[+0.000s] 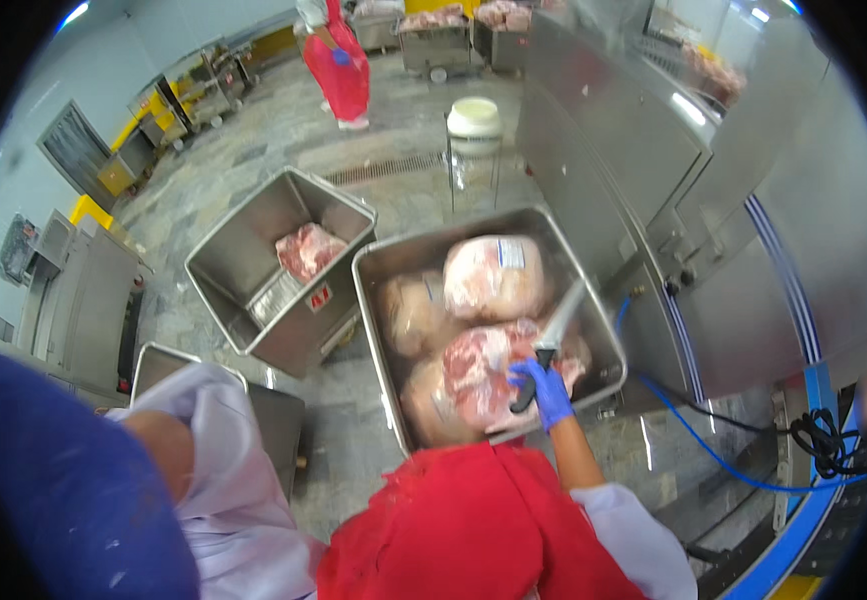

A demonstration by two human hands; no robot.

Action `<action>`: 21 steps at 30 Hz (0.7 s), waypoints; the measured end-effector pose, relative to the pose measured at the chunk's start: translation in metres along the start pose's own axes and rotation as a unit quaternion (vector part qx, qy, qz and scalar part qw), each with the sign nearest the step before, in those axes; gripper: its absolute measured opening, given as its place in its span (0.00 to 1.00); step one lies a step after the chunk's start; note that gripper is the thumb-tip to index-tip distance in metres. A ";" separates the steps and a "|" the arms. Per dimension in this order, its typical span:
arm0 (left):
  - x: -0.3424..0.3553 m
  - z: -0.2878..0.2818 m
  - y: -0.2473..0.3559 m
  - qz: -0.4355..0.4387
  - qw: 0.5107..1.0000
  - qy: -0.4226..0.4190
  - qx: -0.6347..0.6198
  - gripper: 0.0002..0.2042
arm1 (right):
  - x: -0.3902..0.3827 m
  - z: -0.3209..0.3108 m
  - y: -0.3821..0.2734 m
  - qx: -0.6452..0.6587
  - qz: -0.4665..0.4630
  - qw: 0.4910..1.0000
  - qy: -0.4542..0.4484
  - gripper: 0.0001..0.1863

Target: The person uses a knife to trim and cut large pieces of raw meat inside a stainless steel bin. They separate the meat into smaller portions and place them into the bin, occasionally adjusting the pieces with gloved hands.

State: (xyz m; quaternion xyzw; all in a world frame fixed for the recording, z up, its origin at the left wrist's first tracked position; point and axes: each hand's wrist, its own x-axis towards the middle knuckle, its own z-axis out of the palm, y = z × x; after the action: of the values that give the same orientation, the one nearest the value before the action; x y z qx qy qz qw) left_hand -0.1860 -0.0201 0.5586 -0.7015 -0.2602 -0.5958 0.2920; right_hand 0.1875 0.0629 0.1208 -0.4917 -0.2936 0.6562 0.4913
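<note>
My right hand (545, 388), in a blue glove, is closed round the black handle of a knife (561, 322). The broad blade points away and to the right. Under this hand lies a raw, boned slab of meat (483, 370), on top of other pieces in a steel tub (378, 345). Behind it in the tub sits a large wrapped piece of meat (493, 278) with a white label; another wrapped piece (418, 312) lies at its left. My left hand (68, 480), also blue-gloved, is raised very close to the camera at the lower left; its fingers cannot be made out.
A second steel tub (223, 245) with one piece of meat (310, 250) stands at the left. A white container (475, 118) rests on a stand behind. Large steel equipment (603, 140) flanks the right, with a blue hose (703, 450). A person in a red apron (341, 75) stands farther off.
</note>
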 end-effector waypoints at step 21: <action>-0.446 0.449 0.096 -0.197 0.581 -0.776 -0.148 0.31 | -0.071 -0.250 0.001 0.011 0.128 0.966 0.224 0.20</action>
State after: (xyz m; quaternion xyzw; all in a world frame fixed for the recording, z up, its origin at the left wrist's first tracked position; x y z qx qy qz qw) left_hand 0.1205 0.2283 0.0549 -0.8617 -0.4274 0.1026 -0.2534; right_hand 0.4225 -0.0285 0.0591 -0.6542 -0.1041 0.5900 0.4617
